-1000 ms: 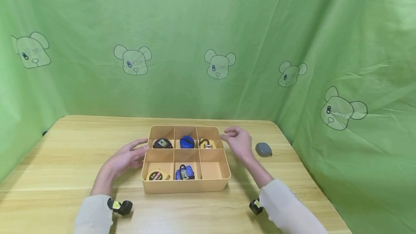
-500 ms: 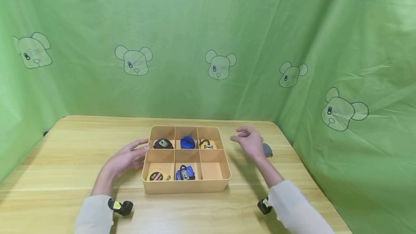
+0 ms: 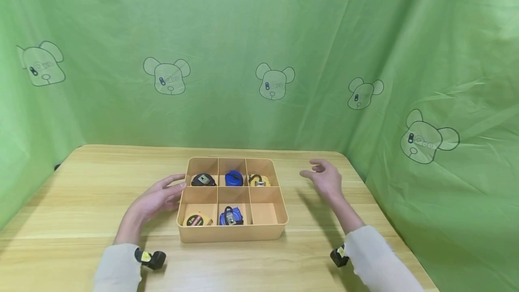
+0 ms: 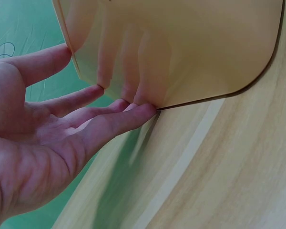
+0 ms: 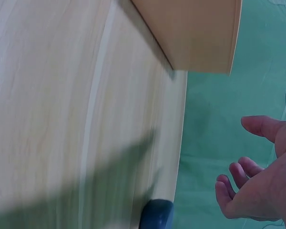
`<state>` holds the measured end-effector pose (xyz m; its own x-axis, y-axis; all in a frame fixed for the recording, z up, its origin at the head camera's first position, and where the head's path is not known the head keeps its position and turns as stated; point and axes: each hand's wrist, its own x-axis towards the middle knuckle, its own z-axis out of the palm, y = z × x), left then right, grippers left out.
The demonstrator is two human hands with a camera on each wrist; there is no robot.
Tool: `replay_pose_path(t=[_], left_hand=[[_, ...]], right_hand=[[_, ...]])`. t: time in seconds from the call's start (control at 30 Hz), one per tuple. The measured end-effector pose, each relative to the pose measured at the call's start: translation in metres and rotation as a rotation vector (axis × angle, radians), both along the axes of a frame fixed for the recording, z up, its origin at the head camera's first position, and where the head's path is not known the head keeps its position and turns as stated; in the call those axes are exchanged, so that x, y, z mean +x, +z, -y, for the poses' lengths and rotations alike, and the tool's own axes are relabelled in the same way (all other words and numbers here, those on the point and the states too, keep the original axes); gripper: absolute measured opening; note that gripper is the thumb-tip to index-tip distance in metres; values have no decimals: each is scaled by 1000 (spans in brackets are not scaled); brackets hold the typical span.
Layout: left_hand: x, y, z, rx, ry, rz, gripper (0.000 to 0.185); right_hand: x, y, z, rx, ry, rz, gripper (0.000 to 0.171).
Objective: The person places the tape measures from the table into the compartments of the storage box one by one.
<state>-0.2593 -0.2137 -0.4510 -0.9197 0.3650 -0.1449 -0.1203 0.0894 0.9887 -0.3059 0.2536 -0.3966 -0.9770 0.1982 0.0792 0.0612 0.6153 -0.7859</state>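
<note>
A tan six-compartment box [image 3: 233, 234] stands on the table. Its back row holds a black tape measure [image 3: 200, 179], a blue one and a yellow one [image 3: 263, 181]. In the front row lie a yellow tape measure [image 3: 197, 219] at left and a blue tape measure [image 3: 232, 216] in the middle. My left hand [image 3: 156, 198] touches the box's left wall with extended fingertips. To the right of the box, my right hand [image 3: 327, 180] is raised above the table, fingers loosely bent and holding nothing. Below it, in the right wrist view, appears part of a dark grey rounded object [image 5: 156, 214], hidden in the head view.
The wooden table [image 3: 81, 202] extends on both sides of the box. A green curtain [image 3: 227, 116] with printed bear faces hangs behind it and along the right side. Each wrist carries a small black camera [image 3: 156, 259].
My right hand has moved right, away from the box's right edge, and now covers the grey object in the head view. The left hand and box stay put.
</note>
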Motion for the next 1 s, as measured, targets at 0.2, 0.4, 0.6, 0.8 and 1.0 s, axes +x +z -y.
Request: replay_pose_path(t=[0.2, 0.4, 0.6, 0.8, 1.0], left_hand=[[0, 0, 1, -1, 0, -6, 74], [0, 0, 1, 1, -1, -11, 74], [0, 1, 0, 1, 0, -8, 74], [0, 1, 0, -1, -2, -10, 73], [0, 1, 0, -9, -4, -10, 69]], right_hand=[[-3, -3, -13, 40, -20, -1, 63], [-4, -4, -24, 46, -40, 21, 65], [-3, -7, -35, 37, -62, 45, 68], [-5, -18, -47, 53, -75, 58, 71], [-6, -27, -57, 55, -118, 74, 76]])
